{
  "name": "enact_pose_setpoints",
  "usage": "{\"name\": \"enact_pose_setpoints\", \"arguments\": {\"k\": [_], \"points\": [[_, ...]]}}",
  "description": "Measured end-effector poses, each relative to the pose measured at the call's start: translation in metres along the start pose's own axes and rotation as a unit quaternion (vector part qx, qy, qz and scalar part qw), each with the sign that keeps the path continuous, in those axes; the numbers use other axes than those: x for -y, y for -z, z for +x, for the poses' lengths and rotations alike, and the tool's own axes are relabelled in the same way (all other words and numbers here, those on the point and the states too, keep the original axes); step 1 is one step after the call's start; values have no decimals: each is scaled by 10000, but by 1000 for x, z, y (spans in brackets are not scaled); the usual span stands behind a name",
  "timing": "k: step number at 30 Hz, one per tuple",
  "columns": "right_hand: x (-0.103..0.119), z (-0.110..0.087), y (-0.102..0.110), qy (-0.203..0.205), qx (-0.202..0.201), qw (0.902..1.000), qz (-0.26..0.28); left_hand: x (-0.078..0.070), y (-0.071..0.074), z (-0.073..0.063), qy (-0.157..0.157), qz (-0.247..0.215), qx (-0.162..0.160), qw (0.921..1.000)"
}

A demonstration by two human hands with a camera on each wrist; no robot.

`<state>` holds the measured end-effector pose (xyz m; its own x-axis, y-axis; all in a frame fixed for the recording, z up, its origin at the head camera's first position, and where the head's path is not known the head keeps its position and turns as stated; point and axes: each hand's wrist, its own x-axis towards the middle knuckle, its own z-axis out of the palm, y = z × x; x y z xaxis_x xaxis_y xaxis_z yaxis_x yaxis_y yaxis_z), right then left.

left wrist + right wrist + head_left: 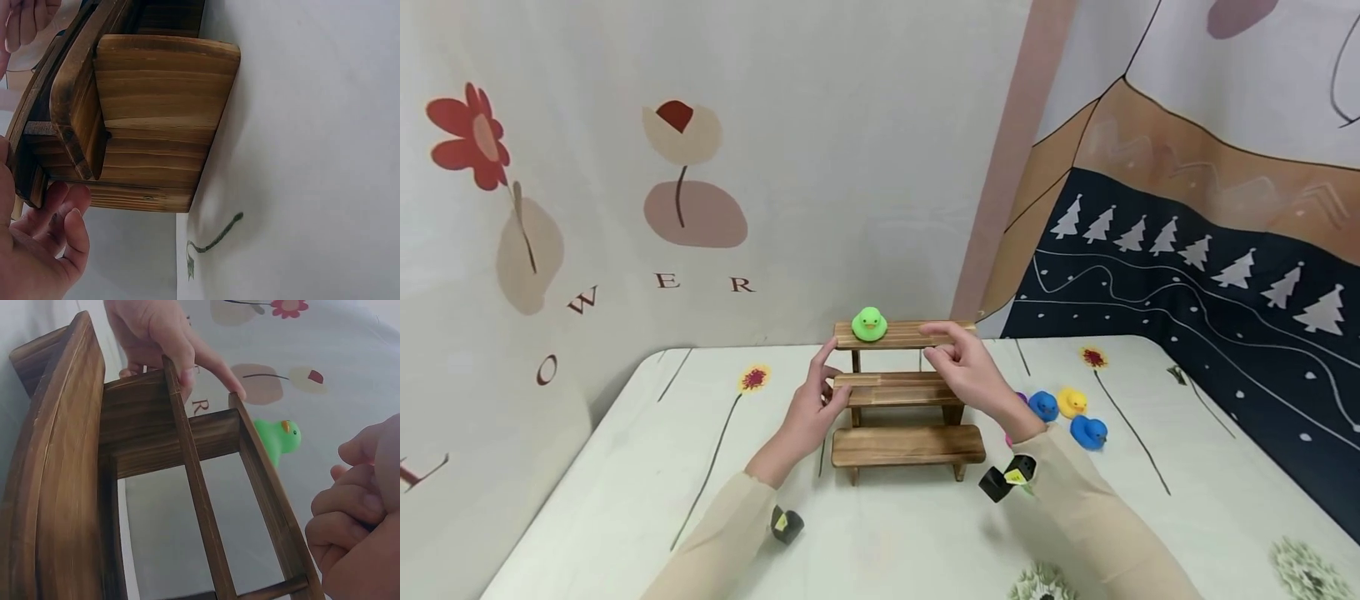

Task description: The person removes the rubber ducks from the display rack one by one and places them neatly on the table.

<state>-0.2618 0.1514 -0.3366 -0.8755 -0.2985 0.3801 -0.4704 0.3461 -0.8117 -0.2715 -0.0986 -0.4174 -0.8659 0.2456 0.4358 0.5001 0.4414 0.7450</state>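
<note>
A three-step wooden stand point(908, 446) rises at the middle of the table. On the left part of its top step sits a green rubber duck point(869, 324). My left hand point(808, 408) is at the stand's left end, its index fingertip touching the end of the top step and its thumb by the middle step. In the left wrist view, other fingers point(76, 234) of that hand bend loosely beside the stand. Over the stand's right side is my right hand point(970, 371), thumb and index finger apart, the others curled in. Nothing shows in its grasp.
Right of the stand, partly behind my right forearm, are blue ducks point(1088, 432), a yellow duck point(1072, 402) and something pink-purple mostly hidden. A bit of green shows below the right wrist. Printed cloth point(850, 167) hangs behind the table.
</note>
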Motion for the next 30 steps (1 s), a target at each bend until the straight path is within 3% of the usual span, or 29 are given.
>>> {"name": "enact_pose_setpoints", "arguments": {"k": [10, 17, 24, 30], "points": [[2, 14, -5, 275, 4, 9995, -139, 0, -1, 1, 11, -12, 26, 10000], [8, 25, -13, 382, -678, 9969, -130, 1, 0, 1, 5, 3, 47, 10000], [40, 28, -17, 301, -778, 9965, -110, 0, 0, 2, 41, -9, 59, 10000], [16, 43, -18, 428, -919, 9947, -138, 1, 0, 1, 44, -7, 36, 10000]]}}
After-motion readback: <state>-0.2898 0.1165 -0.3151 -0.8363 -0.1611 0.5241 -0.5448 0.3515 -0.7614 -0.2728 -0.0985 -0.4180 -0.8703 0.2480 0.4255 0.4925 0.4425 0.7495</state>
